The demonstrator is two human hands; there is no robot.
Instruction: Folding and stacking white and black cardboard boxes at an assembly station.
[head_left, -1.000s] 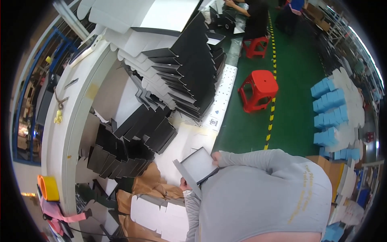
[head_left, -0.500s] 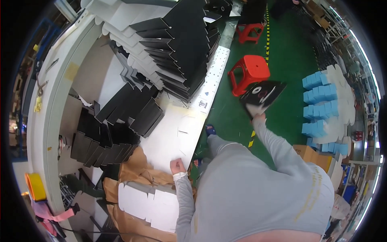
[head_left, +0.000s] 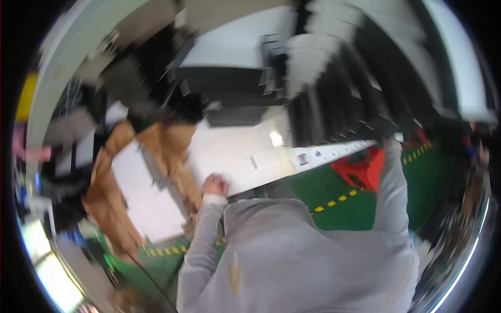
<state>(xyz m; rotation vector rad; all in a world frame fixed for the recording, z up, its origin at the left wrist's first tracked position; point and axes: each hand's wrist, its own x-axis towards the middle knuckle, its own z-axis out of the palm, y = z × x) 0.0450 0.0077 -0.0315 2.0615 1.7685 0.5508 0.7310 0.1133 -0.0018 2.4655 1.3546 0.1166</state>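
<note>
Resting left hand point(head_left: 216, 185) on white worktop point(head_left: 229, 151), grip clenched; right hand point(head_left: 390, 141) at stacked black boxes point(head_left: 342, 101), too blurred to tell grip.

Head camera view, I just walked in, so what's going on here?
A person in grey is at a white table, the left hand loosely curled at its near corner. The right sleeve stretches out to the stacked black cardboard; the right hand itself is too blurred to make out. White cardboard lies on brown paper to the left, and a red stool stands beyond the table's edge.
</note>
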